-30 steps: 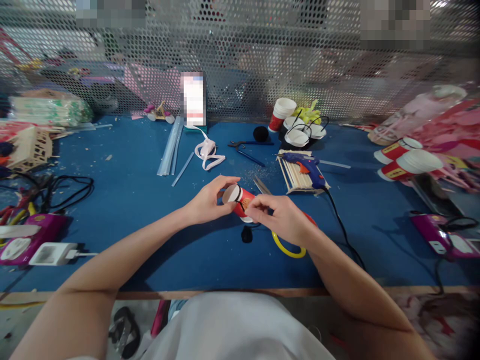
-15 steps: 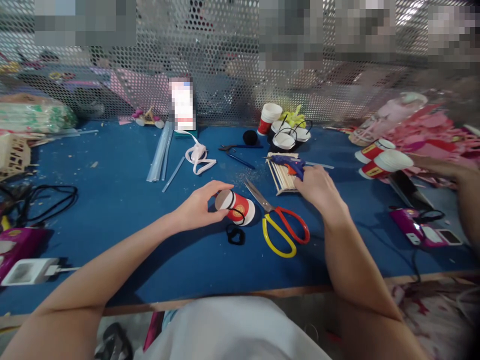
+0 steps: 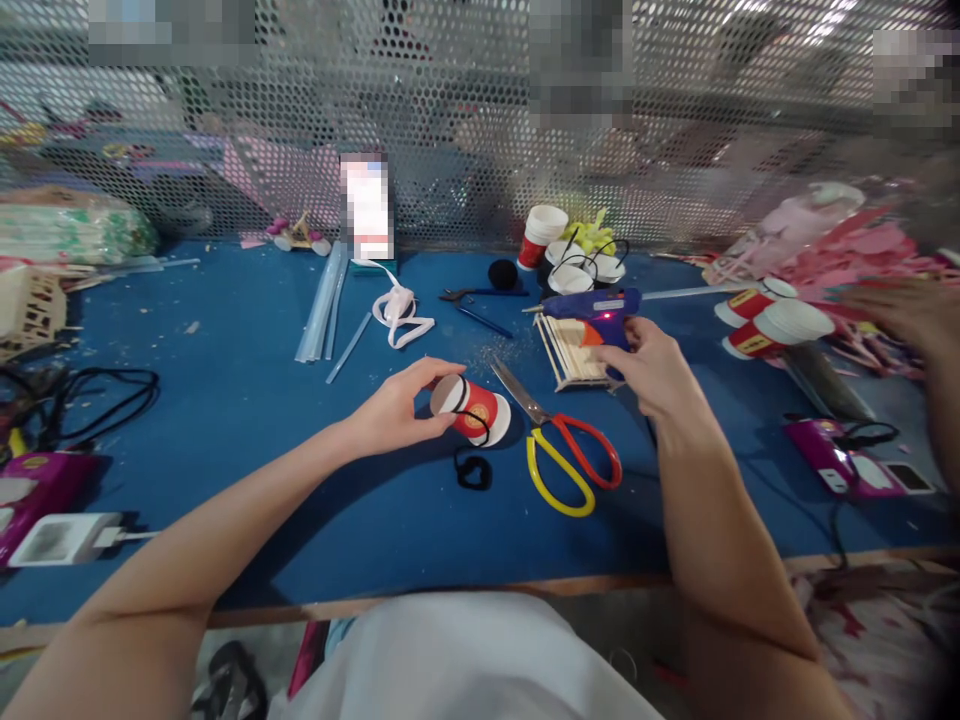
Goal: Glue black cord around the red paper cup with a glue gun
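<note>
My left hand (image 3: 401, 408) grips a red and white paper cup (image 3: 478, 412) that lies on its side, its base toward my palm. Black cord runs around the cup, and a loose loop of the cord (image 3: 474, 470) rests on the table below it. In my right hand (image 3: 651, 368) is a blue glue gun (image 3: 592, 304) with an orange trigger and a lit red light, its nozzle pointing left. A clear glue stick sticks out of its back. Beneath the gun lies a small rack of wooden sticks (image 3: 568, 350). Scissors (image 3: 551, 430) with yellow and red handles lie open between my hands.
White ribbon (image 3: 401, 318), clear glue sticks (image 3: 321, 305), pliers (image 3: 480, 305) and a phone (image 3: 367, 208) are farther back. More cups (image 3: 541, 238) stand by the metal mesh (image 3: 450, 130). At right, another person's hand (image 3: 889, 310) is near stacked cups (image 3: 780, 328) and pink material.
My right hand has lifted the glue gun off the stick rack and drawn it slightly right. My left hand and the cup have hardly moved. The other person's hand has shifted.
</note>
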Demonstrator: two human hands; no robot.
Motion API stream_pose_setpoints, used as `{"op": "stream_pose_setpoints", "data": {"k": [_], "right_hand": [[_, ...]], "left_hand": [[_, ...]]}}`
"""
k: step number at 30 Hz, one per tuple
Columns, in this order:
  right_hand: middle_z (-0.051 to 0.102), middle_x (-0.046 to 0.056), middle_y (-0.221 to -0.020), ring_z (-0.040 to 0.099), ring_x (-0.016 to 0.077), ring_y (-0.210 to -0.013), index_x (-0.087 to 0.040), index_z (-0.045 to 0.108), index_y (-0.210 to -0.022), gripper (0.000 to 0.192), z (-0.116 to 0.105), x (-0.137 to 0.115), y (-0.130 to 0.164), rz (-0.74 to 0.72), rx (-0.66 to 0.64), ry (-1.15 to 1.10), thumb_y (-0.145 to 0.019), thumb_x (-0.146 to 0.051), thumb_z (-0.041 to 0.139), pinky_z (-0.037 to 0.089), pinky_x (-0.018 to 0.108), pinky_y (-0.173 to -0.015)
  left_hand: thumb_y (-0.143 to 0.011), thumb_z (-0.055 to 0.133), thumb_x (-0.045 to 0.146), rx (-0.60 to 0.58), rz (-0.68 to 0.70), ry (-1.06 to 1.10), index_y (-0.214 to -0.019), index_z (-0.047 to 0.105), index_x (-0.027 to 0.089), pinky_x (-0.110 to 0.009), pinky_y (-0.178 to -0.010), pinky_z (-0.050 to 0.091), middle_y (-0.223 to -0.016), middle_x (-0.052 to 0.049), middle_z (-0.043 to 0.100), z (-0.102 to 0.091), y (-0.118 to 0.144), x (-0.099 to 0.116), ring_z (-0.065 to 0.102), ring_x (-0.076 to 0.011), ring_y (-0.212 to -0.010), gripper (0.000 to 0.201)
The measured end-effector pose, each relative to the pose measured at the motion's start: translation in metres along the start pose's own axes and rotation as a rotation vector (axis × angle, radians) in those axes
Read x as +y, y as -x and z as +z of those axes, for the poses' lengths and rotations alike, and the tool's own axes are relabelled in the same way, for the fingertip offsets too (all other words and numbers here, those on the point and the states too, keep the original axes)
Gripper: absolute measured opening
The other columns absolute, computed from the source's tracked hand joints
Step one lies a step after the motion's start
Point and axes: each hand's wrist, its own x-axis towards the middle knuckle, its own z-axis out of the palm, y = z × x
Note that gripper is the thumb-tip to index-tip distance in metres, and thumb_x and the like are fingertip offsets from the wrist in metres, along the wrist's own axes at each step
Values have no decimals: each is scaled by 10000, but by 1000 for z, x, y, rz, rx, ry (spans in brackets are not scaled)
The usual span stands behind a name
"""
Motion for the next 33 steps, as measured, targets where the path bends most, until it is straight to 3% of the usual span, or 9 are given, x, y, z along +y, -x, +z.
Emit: {"op": "stream_pose_setpoints", "data": {"k": [2, 4, 9, 14, 19, 24, 27, 33], "right_hand": [[668, 34, -753, 615, 179, -650, -183, 603, -804, 222, -5, -10, 13, 12, -138, -115, -670, -338, 688, 499, 303, -572], [601, 1, -586, 571, 146, -547, -185, 583, -653, 224, -9, -22, 28, -35, -232, -85, -699, -383, 678, 469, 270, -510], [625, -9, -612, 536, 115, -457, -192, 668, -818, 170, 3, -39, 65, -208, -432, -108, -766, -345, 614, 466, 252, -455], [643, 24, -595, 621, 201, -542, -216, 642, -712, 142, 22, -32, 85, -298, -275, 76, -697, -356, 664, 515, 313, -514], [652, 23, -666, 623, 184, -574, -227, 578, -755, 90, 25, -26, 89, -449, -349, 89, -763, -314, 598, 519, 299, -556], [643, 21, -684, 616, 179, -583, -220, 557, -780, 75, 27, -22, 92, -546, -305, 204, -778, -286, 593, 486, 295, -544], [657, 37, -727, 616, 186, -596, -222, 571, -812, 51, 28, -19, 95, -601, -346, 281, -809, -267, 547, 463, 307, -536], [666, 47, -736, 598, 177, -563, -221, 574, -795, 46, 27, -21, 97, -630, -299, 324, -810, -249, 541, 439, 306, -513]], "left_hand": [[-768, 599, 237, -2, 4, 14, -1254, 467, 212, -381, -956, 488, -1231, -105, 548, -1, 0, -1, 570, -215, -1101, 505], [-766, 606, 234, -1, 1, 32, -1253, 467, 207, -376, -955, 489, -1233, -108, 552, -1, 0, -3, 576, -215, -1097, 507], [-766, 623, 251, 14, -40, 71, -1261, 463, 189, -370, -930, 502, -1229, -117, 555, -2, -1, -5, 592, -215, -1069, 524], [-761, 640, 267, 42, -64, 97, -1261, 471, 183, -376, -933, 498, -1233, -128, 575, -2, -2, -8, 605, -215, -1062, 534], [-756, 655, 287, 62, -84, 126, -1255, 479, 170, -365, -914, 512, -1230, -134, 585, -2, -3, -11, 623, -207, -1029, 542], [-758, 659, 300, 68, -92, 130, -1251, 480, 172, -362, -915, 514, -1224, -131, 586, -1, -3, -11, 621, -207, -1036, 540], [-756, 661, 298, 70, -101, 143, -1252, 480, 168, -369, -916, 515, -1203, -129, 597, -2, -4, -12, 623, -206, -1025, 544], [-752, 671, 307, 63, -111, 155, -1254, 469, 162, -380, -912, 518, -1183, -133, 605, -3, -4, -11, 629, -201, -1000, 560]]}}
